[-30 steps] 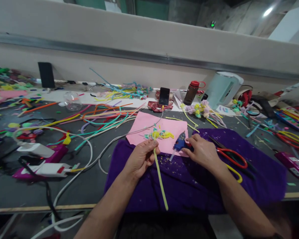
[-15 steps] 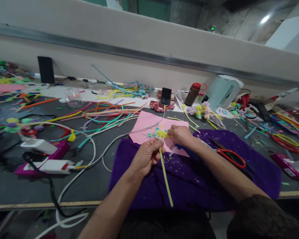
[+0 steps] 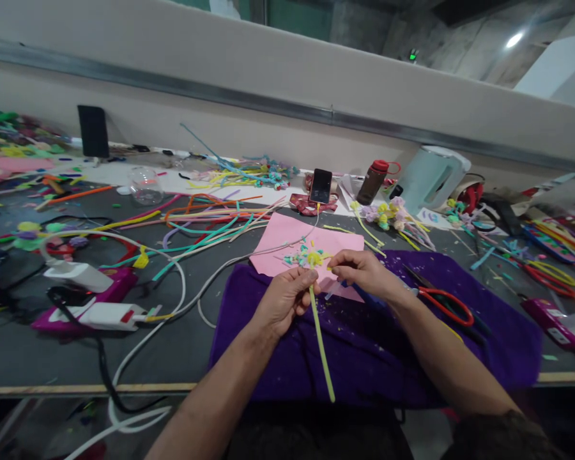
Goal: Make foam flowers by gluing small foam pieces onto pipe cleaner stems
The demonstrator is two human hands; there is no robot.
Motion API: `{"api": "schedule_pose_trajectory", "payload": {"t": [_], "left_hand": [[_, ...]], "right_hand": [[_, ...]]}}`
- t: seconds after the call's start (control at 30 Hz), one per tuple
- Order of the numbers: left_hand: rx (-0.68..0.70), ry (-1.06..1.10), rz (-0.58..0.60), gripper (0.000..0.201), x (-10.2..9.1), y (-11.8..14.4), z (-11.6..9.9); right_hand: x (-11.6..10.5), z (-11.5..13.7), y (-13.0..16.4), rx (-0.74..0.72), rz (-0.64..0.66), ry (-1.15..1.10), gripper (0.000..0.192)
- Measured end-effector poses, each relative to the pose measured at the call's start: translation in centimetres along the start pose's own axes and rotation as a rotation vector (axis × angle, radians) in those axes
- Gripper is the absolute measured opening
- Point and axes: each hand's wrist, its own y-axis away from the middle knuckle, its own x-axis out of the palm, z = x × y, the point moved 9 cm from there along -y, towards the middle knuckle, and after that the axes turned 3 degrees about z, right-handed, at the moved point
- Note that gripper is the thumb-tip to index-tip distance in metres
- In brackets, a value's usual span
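Observation:
My left hand point(image 3: 285, 300) grips a light green pipe cleaner stem point(image 3: 322, 345) near its top, over a purple cloth point(image 3: 489, 319). The stem's lower end hangs past the table edge. A small yellow tuft point(image 3: 315, 259) sits at its top. My right hand point(image 3: 361, 271) is beside that tuft, its fingertips pinched on a small yellow piece. Both hands are above the front edge of a pink sheet point(image 3: 287, 236) with yellow and teal scraps on it. The blue glue gun lies mostly hidden under my right hand.
Red-handled scissors point(image 3: 443, 303) lie on the cloth to the right. Loose pipe cleaners point(image 3: 206, 223) spread at the back left. A phone point(image 3: 321, 186), a brown bottle point(image 3: 371, 181) and a white kettle point(image 3: 429, 176) stand at the back. White cables and a power strip point(image 3: 96, 313) lie left.
My right hand left the blue glue gun on the cloth, reached to the yellow scraps on the pink sheet, and now holds a small piece beside the stem's top. The left hand stayed put.

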Motion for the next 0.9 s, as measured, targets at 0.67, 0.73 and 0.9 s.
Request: {"api": "schedule_pose_trajectory", "payload": {"t": [0.67, 0.73, 0.9], "left_hand": [[-0.063, -0.079, 0.026, 0.028, 0.7, -0.6, 1.3], [-0.067, -0.088, 0.029, 0.028, 0.7, -0.6, 1.3], [-0.074, -0.093, 0.023, 0.028, 0.5, -0.7, 1.4]], "right_hand": [[1.2, 2.4, 2.2, -0.178, -0.089, 0.085, 0.004], [1.1, 2.4, 2.3, -0.161, -0.085, 0.118, 0.007], [0.4, 1.5, 2.3, -0.107, -0.089, -0.093, 0.008]]}}
